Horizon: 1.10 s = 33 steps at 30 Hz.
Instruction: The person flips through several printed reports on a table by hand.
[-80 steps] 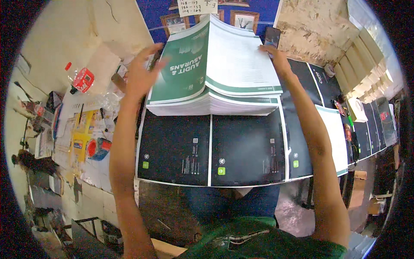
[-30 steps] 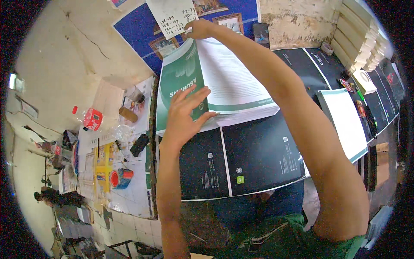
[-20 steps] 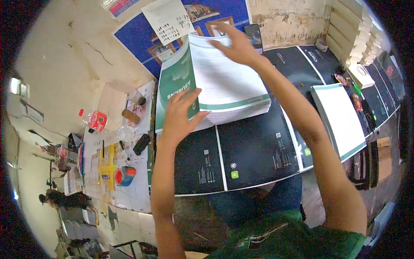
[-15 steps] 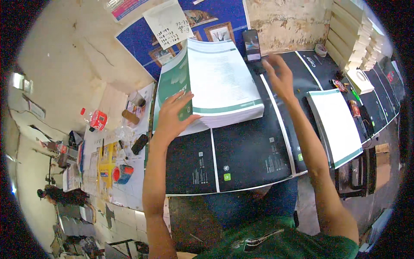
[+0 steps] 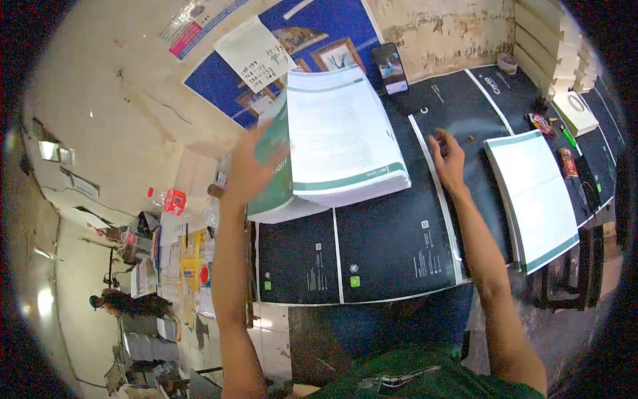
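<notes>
My left hand (image 5: 251, 166) is blurred by motion over the green printed sheets (image 5: 284, 191) at the left of a thick stack of printed pages (image 5: 345, 136). Its fingers look spread, and I see nothing gripped in them. The top page of the thick stack is white with green bands at its ends. To the right of that stack, my right hand (image 5: 449, 159) hovers over the black table covering (image 5: 392, 246), fingers loosely curled and apart, holding nothing visible. Farther right lies a thinner stack of white sheets (image 5: 535, 193) with green edge bands.
A phone (image 5: 391, 68) with a lit screen leans against the wall behind the thick stack. Small packets (image 5: 541, 124), a green marker (image 5: 569, 137) and a tape roll (image 5: 575, 102) lie at the right. A plastic bottle (image 5: 174, 201) is at the left; a person (image 5: 136, 303) stands far off.
My right hand has come down and nearer from beside the phone, its fingers more curled. My left hand has shifted up over the green sheets. The whole view has turned slightly.
</notes>
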Available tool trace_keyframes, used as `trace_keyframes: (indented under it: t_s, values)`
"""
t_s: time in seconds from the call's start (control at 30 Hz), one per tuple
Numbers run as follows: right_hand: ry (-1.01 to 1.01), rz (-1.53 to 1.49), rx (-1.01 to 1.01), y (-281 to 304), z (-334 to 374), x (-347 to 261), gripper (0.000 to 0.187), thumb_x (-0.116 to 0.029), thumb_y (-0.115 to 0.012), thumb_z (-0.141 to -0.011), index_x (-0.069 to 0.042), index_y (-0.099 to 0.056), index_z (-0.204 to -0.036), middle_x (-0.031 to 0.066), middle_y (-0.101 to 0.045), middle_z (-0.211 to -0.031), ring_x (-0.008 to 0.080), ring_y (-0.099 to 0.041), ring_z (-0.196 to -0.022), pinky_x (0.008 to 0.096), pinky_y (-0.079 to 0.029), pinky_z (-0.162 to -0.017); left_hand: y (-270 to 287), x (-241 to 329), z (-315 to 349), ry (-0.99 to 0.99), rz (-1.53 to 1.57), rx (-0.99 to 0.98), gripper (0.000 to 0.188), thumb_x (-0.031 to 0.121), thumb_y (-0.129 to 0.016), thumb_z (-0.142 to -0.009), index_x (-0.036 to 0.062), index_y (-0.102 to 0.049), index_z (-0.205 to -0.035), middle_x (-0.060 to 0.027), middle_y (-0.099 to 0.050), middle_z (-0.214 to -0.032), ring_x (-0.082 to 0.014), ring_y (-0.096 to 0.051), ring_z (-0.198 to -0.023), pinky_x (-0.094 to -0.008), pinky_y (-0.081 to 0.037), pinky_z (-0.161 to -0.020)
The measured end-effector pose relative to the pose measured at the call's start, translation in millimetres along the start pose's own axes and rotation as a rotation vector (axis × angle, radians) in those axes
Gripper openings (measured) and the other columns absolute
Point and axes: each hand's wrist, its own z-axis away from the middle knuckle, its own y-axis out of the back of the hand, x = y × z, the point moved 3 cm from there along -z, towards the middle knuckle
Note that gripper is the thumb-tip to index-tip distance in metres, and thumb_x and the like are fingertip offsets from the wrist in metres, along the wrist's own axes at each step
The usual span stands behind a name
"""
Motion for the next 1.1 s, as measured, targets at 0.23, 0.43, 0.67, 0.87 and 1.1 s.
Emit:
trace_keyframes:
  t_s: [0.23, 0.43, 0.67, 0.87, 1.1]
  values:
    - [-0.140, -0.054, -0.126, -13.3, 14.9, -25.9, 0.031, -0.021, -0.068, -0.091, -0.002, -0.063, -0.116, 0.0149, -0.069, -0.101, 0.0230, -0.066, -0.086, 0.0354, -0.052, -0.079, -49.8, -109.9, -113.8, 0.371, 0.134, -0.031, 0.064, 0.044, -0.059, -0.093, -0.0073, -0.051, -0.130, -0.0275, -0.063, -0.120, -0.0391, -0.060, -0.114, -0.0425, -0.047, -0.096]
    - [-0.133, 0.006, -0.069, -4.4, 6.6, -3.0, 0.032, -0.023, -0.068, -0.091, -0.003, -0.064, -0.117, 0.0139, -0.068, -0.094, 0.0212, -0.065, -0.080, 0.0335, -0.052, -0.076, -149.4, -78.0, -86.7, 0.506, -0.219, -0.180, 0.096, 0.050, -0.063, -0.087, -0.0099, -0.018, -0.146, -0.0354, -0.052, -0.129, -0.0463, -0.054, -0.120, -0.0485, -0.044, -0.101]
    - [-0.114, 0.070, -0.113, -7.0, 2.0, -7.6, 0.035, -0.028, -0.067, -0.091, -0.004, -0.064, -0.116, 0.0158, -0.070, -0.099, 0.0282, -0.067, -0.088, 0.0365, -0.052, -0.081, -151.3, -70.3, -83.4, 0.350, -0.404, -0.107, 0.093, 0.046, -0.067, -0.086, -0.0168, -0.024, -0.139, -0.0385, -0.055, -0.121, -0.0482, -0.059, -0.110, -0.0465, -0.050, -0.093]
    - [-0.142, 0.024, -0.102, -3.2, 3.7, -2.5, 0.032, -0.027, -0.066, -0.091, -0.004, -0.064, -0.114, 0.0155, -0.070, -0.100, 0.0277, -0.068, -0.089, 0.0356, -0.052, -0.080, -145.1, -72.3, -87.3, 0.426, -0.281, -0.181, 0.094, 0.049, -0.061, -0.088, -0.0149, -0.021, -0.143, -0.0387, -0.044, -0.134, -0.0491, -0.056, -0.114, -0.0496, -0.048, -0.097]
    - [-0.148, 0.013, -0.124, -5.8, 4.3, -3.6, 0.029, -0.023, -0.066, -0.091, -0.002, -0.065, -0.111, 0.0167, -0.070, -0.097, 0.0270, -0.069, -0.085, 0.0353, -0.052, -0.077, -135.8, -95.0, -95.6, 0.469, -0.152, -0.202, 0.101, 0.061, -0.055, -0.089, -0.0106, -0.015, -0.149, -0.0355, -0.029, -0.149, -0.0453, -0.037, -0.137, -0.0475, -0.035, -0.111]
